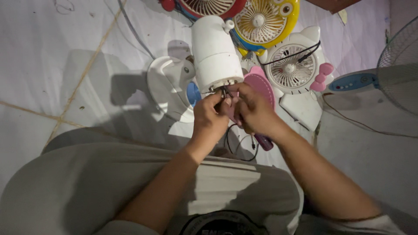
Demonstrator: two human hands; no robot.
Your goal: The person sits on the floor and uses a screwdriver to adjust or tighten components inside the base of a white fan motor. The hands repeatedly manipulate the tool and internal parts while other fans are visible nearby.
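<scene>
Floor (pixel 52 56) open to my left (bare tiles). Ahead blocked: white fan base (pixel 167 85), small fans (pixel 291 69) crowded together. Right: standing fan grille (pixel 398 65), trailing cable (pixel 365 126).

Landmark: motor housing (pixel 215 54), upright at centre. Both hands touch its lower end — left hand (pixel 209 119) just left below, right hand (pixel 254 111) just right below, wires (pixel 225 92) between the fingertips. Fan base (pixel 167 85) lies left of the housing, touching. Round-faced fan (pixel 263 21) behind it to the right; cat-shaped fan (pixel 291 69) right. Pedestal fan (pixel 392 72) far right — well apart.
</scene>
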